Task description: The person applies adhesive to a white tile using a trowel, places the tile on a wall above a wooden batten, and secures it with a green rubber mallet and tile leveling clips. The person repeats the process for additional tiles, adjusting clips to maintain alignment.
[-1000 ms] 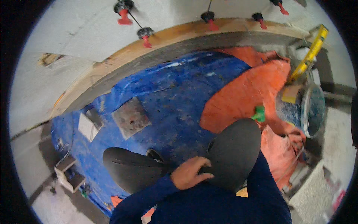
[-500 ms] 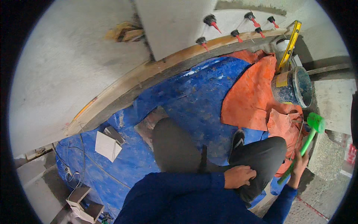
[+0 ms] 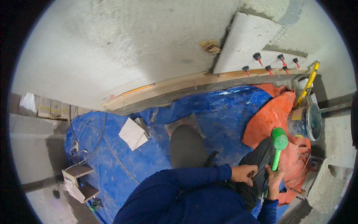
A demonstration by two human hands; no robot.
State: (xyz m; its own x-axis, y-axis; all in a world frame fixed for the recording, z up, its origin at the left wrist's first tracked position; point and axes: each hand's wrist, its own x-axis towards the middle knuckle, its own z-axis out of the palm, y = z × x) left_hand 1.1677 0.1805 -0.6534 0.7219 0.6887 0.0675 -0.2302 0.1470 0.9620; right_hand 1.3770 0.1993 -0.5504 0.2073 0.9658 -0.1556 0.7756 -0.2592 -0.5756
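Observation:
My right hand [image 3: 275, 177] is wrapped round the handle of a green rubber mallet [image 3: 280, 140], whose head points up and away beside my bent knee. The lower end of the handle is mostly hidden. At the same knee, my left hand [image 3: 243, 174] rests on the dark trouser leg [image 3: 258, 159] with its fingers curled in. Whether anything is between those fingers is hidden. Ahead, large pale tiles [image 3: 242, 41] stand against the wall above a wooden batten [image 3: 179, 84]. Several black-and-red tile levelling clips [image 3: 258, 58] stick out along the tile joints.
A blue tarp [image 3: 223, 112] and an orange sheet [image 3: 266, 115] cover the floor. On the right are a dirty bucket [image 3: 302, 121] and a leaning yellow spirit level [image 3: 308, 82]. Tile pieces [image 3: 132, 133] lie left, near a cable [image 3: 117, 160] and a small stepped block [image 3: 79, 183].
My right hand has brought the mallet inward to the left, close to my knee and left hand. The view has turned left and up, showing more wall.

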